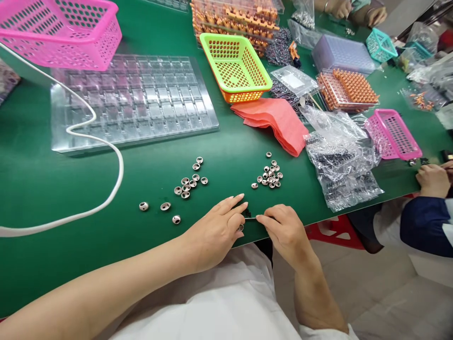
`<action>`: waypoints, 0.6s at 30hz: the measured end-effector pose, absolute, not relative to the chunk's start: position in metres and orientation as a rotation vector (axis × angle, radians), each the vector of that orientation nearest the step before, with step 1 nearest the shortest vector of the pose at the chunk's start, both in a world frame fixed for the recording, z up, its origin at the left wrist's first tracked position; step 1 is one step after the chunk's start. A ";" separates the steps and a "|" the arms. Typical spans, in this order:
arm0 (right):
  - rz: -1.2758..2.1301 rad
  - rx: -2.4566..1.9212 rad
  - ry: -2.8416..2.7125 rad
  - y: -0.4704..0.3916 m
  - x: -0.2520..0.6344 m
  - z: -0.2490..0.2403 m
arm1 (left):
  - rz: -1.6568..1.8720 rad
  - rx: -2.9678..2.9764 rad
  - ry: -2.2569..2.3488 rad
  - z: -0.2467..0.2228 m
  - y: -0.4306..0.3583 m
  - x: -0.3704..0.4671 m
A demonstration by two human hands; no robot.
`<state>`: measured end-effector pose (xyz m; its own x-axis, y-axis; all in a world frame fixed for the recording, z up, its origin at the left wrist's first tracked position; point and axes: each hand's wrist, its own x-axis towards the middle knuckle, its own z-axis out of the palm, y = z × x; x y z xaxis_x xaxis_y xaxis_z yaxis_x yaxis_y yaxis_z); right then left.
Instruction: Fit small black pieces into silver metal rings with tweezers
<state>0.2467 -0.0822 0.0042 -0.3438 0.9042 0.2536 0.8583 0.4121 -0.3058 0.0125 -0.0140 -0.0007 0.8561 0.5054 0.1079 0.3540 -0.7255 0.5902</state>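
My left hand (214, 229) is at the table's front edge, its fingers bent around a small round metal cap (240, 227) that shows under the thumb. In my right hand (286, 231), thumb and forefinger pinch a thin pale rod (250, 218) that points toward the left hand. Tiny black pieces (247, 213) lie just beyond the rod, between the two hands. Several loose metal caps with holes (186, 187) are spread left of the hands. A tighter cluster of similar caps (271, 179) sits beyond them. What the left fingertips touch underneath is partly hidden.
A white cable (118, 174) curves over the green table (88, 264) at left. Behind are a clear tray (141, 101), pink basket (102, 35), green basket (235, 66) and red cloth (274, 120). Plastic bags (343, 160) lie right, near another person's hand (433, 180).
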 end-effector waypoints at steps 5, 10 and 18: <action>0.153 -1.529 -2.280 -0.068 0.248 0.005 | 0.385 2.418 0.574 -0.002 -0.015 0.014; 0.137 -1.534 -2.281 -0.061 0.248 0.002 | 0.409 2.332 0.590 -0.004 -0.014 0.014; 0.052 -1.579 -2.195 -0.062 0.249 0.002 | 0.551 2.219 0.660 -0.005 -0.008 0.009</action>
<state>0.2494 -0.0620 0.0025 -0.2564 0.9113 0.3220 0.8951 0.3496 -0.2768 0.0087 -0.0077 -0.0049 0.7752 0.6054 0.1806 0.2855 -0.5907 0.7547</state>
